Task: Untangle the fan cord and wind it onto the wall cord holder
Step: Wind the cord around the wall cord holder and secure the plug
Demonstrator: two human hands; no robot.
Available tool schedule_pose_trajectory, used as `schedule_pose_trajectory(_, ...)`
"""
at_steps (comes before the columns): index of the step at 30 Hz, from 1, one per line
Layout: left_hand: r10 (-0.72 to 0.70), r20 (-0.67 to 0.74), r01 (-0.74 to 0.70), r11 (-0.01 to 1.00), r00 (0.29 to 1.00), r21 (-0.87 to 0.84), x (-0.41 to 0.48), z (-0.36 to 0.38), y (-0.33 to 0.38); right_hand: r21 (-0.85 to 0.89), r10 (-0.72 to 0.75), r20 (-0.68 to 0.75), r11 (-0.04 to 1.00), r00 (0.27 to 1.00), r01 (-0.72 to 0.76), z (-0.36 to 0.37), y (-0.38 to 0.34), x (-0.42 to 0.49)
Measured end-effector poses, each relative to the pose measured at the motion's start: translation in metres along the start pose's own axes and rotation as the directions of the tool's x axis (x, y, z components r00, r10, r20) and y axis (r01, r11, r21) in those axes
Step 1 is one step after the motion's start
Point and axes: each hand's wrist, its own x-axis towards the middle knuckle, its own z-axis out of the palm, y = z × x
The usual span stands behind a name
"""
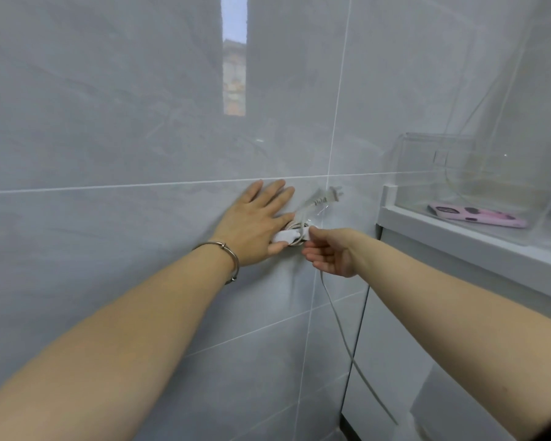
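A white cord holder [287, 235] is stuck to the grey tiled wall, with loops of the pale fan cord [299, 225] wound on it. The cord's plug [330, 193] sticks up to the right of the holder, against the wall. My left hand [255, 221] lies flat on the wall with straight fingers, its thumb touching the holder's left end. My right hand [326, 249] reaches in from the right, its fingertips touching the holder's right end and the wound cord. A length of cord [344, 338] hangs down from under my right hand.
A white cabinet [458, 249] stands against the wall at the right. On its top sits a clear plastic box [452, 173], with a pink phone case [477, 214] lying inside. A silver bracelet [226, 249] is on my left wrist.
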Motion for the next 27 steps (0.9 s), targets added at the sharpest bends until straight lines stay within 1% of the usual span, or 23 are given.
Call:
schedule_pose_trajectory(3,0.017,0.002,-0.017,1.000,1.000,0.016,-0.002,0.003,-0.002,-0.011,-0.013,-0.024,1.000,1.000,0.013,0.002,0.001,0.002)
schedule_pose_trajectory(7,-0.009,-0.002,0.009,1.000,1.000,-0.003,-0.002,0.003,0.001,-0.001,-0.035,-0.074,0.999,0.997,0.035,0.009,0.001,0.005)
schedule_pose_trajectory(11,-0.056,-0.003,0.056,0.998,0.998,-0.042,0.000,0.002,0.004,-0.089,-0.031,-0.055,0.996,0.998,0.026,0.003,-0.006,-0.003)
schedule_pose_trajectory(13,-0.077,0.002,0.077,0.995,0.997,-0.065,0.000,0.002,0.007,-0.100,-0.055,-0.066,0.994,0.996,0.049,-0.001,-0.011,-0.007)
schedule_pose_trajectory(17,-0.126,0.002,0.125,0.983,0.992,-0.135,0.000,0.000,0.013,0.036,-0.099,-0.049,0.994,0.994,0.101,-0.007,-0.013,-0.011)
schedule_pose_trajectory(20,-0.164,-0.047,0.150,0.963,0.985,-0.223,-0.004,0.004,0.020,0.126,-0.156,-0.054,0.979,0.986,0.162,-0.003,-0.007,-0.007)
schedule_pose_trajectory(22,-0.158,-0.122,0.118,0.950,0.980,-0.289,-0.007,0.007,0.025,0.152,-0.203,-0.065,0.966,0.977,0.211,0.001,-0.005,-0.004)
schedule_pose_trajectory(25,-0.143,-0.203,0.060,0.928,0.969,-0.369,-0.010,0.014,0.031,0.112,-0.263,-0.043,0.957,0.964,0.266,0.007,-0.005,-0.004)
schedule_pose_trajectory(27,-0.169,-0.221,0.075,0.922,0.961,-0.379,-0.010,0.017,0.033,0.064,-0.310,-0.056,0.947,0.949,0.313,0.007,-0.004,-0.004)
